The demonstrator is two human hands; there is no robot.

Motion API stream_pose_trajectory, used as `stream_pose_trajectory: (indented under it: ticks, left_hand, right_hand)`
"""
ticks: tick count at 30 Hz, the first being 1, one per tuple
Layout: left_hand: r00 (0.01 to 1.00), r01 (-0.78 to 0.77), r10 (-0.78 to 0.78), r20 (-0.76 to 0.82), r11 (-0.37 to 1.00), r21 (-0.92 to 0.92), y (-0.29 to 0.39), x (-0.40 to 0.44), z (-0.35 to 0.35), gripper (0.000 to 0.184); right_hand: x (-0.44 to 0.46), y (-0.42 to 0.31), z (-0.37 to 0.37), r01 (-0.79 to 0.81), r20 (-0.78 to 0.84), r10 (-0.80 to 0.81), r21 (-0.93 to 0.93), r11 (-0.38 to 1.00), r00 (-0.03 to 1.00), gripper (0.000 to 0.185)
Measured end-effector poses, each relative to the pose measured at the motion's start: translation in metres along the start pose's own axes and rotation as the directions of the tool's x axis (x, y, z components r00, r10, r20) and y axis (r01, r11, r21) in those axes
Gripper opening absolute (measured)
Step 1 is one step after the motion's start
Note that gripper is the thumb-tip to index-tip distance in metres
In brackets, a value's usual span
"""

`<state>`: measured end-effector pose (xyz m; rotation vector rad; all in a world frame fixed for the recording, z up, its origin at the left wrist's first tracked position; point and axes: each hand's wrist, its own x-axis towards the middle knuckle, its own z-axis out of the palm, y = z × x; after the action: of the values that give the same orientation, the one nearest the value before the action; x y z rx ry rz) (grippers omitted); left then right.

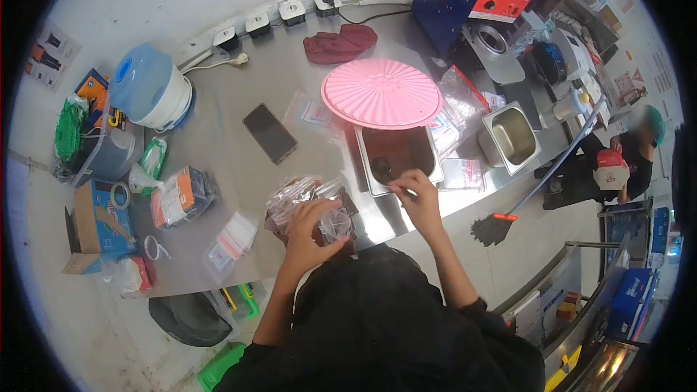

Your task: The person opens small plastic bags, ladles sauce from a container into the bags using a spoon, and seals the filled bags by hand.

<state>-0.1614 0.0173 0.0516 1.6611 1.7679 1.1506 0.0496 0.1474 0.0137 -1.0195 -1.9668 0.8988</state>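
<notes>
My left hand (312,236) is curled round a clear plastic bag (335,225), over a pile of wrapped packets (294,199) near the table's front edge. My right hand (415,199) is pinched at the front rim of a steel container (374,190); what its fingers hold is too small to make out. Something dark lies inside that container. A pink ribbed lid (381,94) rests over the container's back part.
A phone (269,133) and small plastic bags (236,236) lie on the steel table (239,167). To the right stands a second steel container (512,136). A mop (494,229) leans at the table's right. A person (624,163) sits far right.
</notes>
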Motion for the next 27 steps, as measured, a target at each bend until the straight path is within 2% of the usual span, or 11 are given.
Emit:
stream_pose_trajectory:
  ticks: [1,3,11,13,14,16,19,21,23,25,27]
  left_hand:
    - [1.000,-0.003,0.003,0.002,1.000,0.003,0.003,-0.001,0.002,0.053]
    - [0.999,0.032,-0.029,0.045,0.998,-0.052,0.009,-0.001,0.003,0.052]
    - [0.997,0.064,-0.063,-0.042,0.998,0.028,0.007,-0.004,0.006,0.055]
    - [0.996,0.072,-0.070,-0.061,0.997,0.032,0.007,-0.005,0.006,0.055]
    - [0.994,0.085,-0.083,-0.066,0.996,0.025,0.005,-0.005,0.005,0.055]
    - [0.993,0.100,-0.098,-0.069,0.995,0.016,0.004,-0.006,0.006,0.056]
    - [0.982,0.169,-0.173,-0.079,0.984,-0.060,0.004,-0.006,0.006,0.057]
    - [0.978,0.184,-0.189,-0.090,0.981,-0.058,0.003,-0.005,0.007,0.059]
    - [0.982,0.152,-0.156,-0.111,0.987,-0.042,0.001,-0.002,0.010,0.061]
    - [0.984,0.121,-0.124,-0.131,0.992,-0.024,0.000,0.002,0.013,0.063]
    - [0.984,0.113,-0.116,-0.137,0.993,-0.030,0.000,0.009,0.016,0.067]
  right_hand:
    - [0.013,0.000,-0.002,0.001,-0.004,-0.001,0.003,1.000,1.000,0.015]
    - [0.038,-0.006,-0.013,0.149,0.328,-0.099,-0.131,0.980,0.940,0.011]
    - [0.067,0.016,-0.039,0.274,0.440,-0.194,-0.126,0.953,0.877,0.012]
    - [0.055,0.029,-0.033,-0.040,0.365,-0.014,0.139,0.989,0.931,0.015]
    - [0.052,0.030,-0.035,-0.039,0.366,-0.014,0.138,0.990,0.930,0.015]
    - [0.044,0.035,-0.040,-0.355,0.313,0.275,0.235,0.905,0.909,0.022]
    - [0.031,0.047,-0.045,-0.446,0.187,0.408,0.483,0.754,0.893,0.027]
    - [0.018,0.048,-0.051,-0.476,0.166,0.455,0.468,0.745,0.875,0.028]
    - [0.005,0.043,-0.052,-0.488,0.022,0.615,0.631,0.603,0.788,0.031]
    - [-0.008,0.047,-0.050,-0.515,0.015,0.683,0.668,0.537,0.730,0.034]
    - [-0.018,0.046,-0.046,-0.488,0.081,0.750,0.804,0.340,0.657,0.035]
